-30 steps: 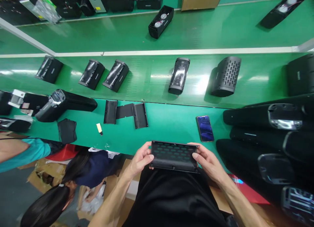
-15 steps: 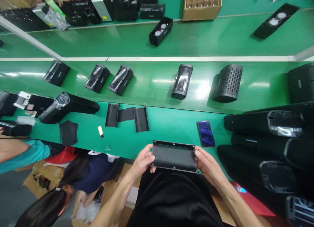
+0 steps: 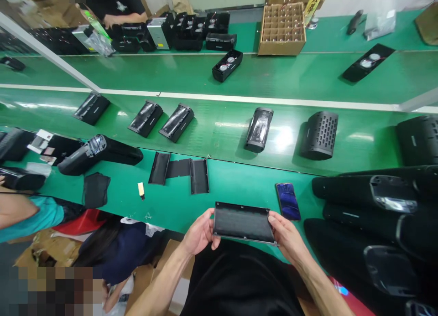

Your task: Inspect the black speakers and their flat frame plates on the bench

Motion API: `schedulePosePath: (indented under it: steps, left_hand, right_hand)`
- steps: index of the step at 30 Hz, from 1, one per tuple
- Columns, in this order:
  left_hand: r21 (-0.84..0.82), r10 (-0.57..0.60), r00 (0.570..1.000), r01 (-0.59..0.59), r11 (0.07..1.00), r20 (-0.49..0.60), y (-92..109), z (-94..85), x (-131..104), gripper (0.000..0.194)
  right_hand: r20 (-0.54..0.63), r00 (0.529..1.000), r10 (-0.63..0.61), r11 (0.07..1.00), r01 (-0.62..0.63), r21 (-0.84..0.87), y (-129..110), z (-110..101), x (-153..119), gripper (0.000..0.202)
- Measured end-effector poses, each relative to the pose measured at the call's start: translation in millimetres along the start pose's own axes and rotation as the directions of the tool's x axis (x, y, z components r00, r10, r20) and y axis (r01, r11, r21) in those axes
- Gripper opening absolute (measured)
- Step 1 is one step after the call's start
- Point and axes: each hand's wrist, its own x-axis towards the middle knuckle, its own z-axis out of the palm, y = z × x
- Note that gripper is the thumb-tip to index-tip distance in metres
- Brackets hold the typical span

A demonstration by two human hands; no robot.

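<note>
Just above my lap I hold a black rectangular speaker cover [image 3: 243,222], its hollow inner side facing up and small fixing points along the rim. My left hand [image 3: 200,231] is at its left edge, fingers bent around the side and the thumb no longer flat on the face. My right hand [image 3: 285,234] grips the right edge with the thumb on top. Ahead on the green bench lie two similar covers, a left one [image 3: 159,168] and a right one [image 3: 199,176], with a flat black sheet [image 3: 179,168] between them.
A phone [image 3: 288,201] lies near my right hand. Large black speakers [image 3: 345,188] are piled at the right. Beyond the bench, a green conveyor [image 3: 219,124] carries several black speaker units. To the left are a small yellowish piece [image 3: 141,190], black cloths [image 3: 96,189] and a co-worker's teal sleeve [image 3: 44,213].
The view has tilted up, showing more of the far bench. My left thumb has come off the cover's face. The cover stays between my hands, with its inner side toward me.
</note>
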Motion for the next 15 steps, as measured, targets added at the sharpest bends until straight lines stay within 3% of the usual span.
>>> schedulePosePath:
  steps: [3, 6, 10, 12, 15]
  left_hand:
    - [-0.108, -0.045, 0.998, 0.042, 0.993, -0.031, 1, -3.8, 11, 0.054]
    - [-0.138, -0.132, 0.987, 0.119, 0.983, -0.091, 7, -4.0, 28, 0.063]
    - [-0.078, -0.3, 0.952, 0.305, 0.949, 0.067, 17, -7.4, 56, 0.082]
    - [-0.03, -0.38, 0.91, 0.39, 0.92, 0.164, 20, -10.2, 68, 0.085]
    - [0.066, -0.483, 0.846, 0.481, 0.874, 0.227, 21, -10.4, 81, 0.079]
  right_hand:
    - [0.004, 0.999, 0.053, 0.994, -0.053, 0.094, -14, 3, 3, 0.041]
    - [0.054, 0.995, 0.079, 0.996, -0.08, 0.03, -25, 4, 7, 0.042]
    - [0.104, 0.987, 0.121, 0.993, -0.119, -0.023, -29, 4, 17, 0.043]
    - [0.131, 0.981, 0.142, 0.99, -0.14, -0.026, -28, 5, 22, 0.045]
    - [0.163, 0.977, 0.137, 0.99, -0.132, -0.039, -27, 9, 29, 0.047]
